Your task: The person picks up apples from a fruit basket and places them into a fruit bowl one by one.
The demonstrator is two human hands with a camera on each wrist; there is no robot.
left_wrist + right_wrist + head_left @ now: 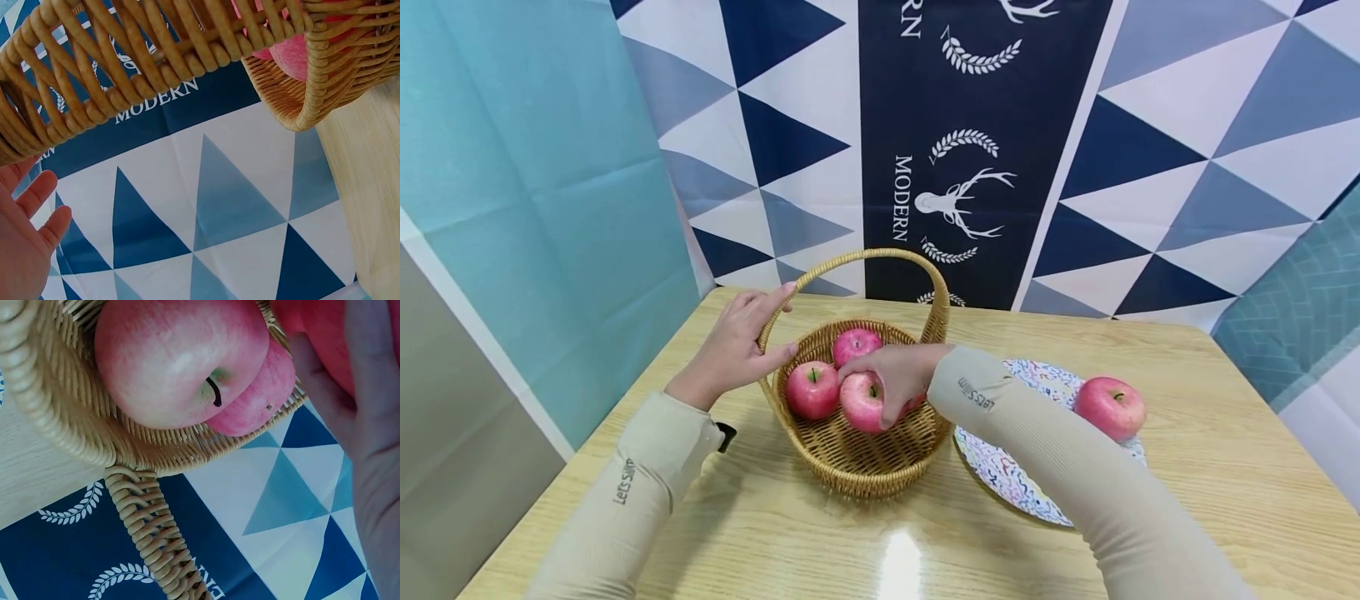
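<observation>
A wicker basket (865, 485) with a tall arched handle (895, 253) stands on the table. My left hand (733, 346) holds the left side of the handle, its thumb over the rim; in the left wrist view several slightly bent fingers (37, 194) show beside the handle. Inside the basket, my right hand (898, 375) grips a pink-red apple (859, 403) from above. To its left sits a red apple (812, 392), and behind is a smaller pink apple (855, 343). One more apple (175, 362) lies under the right wrist, mostly hidden in the head view.
Right of the basket lies a round, colourfully patterned plate (1015, 479), partly covered by my right forearm, with an apple (1110, 408) at its right side. The wooden table (1217, 433) ends at a patterned backdrop (1180, 125).
</observation>
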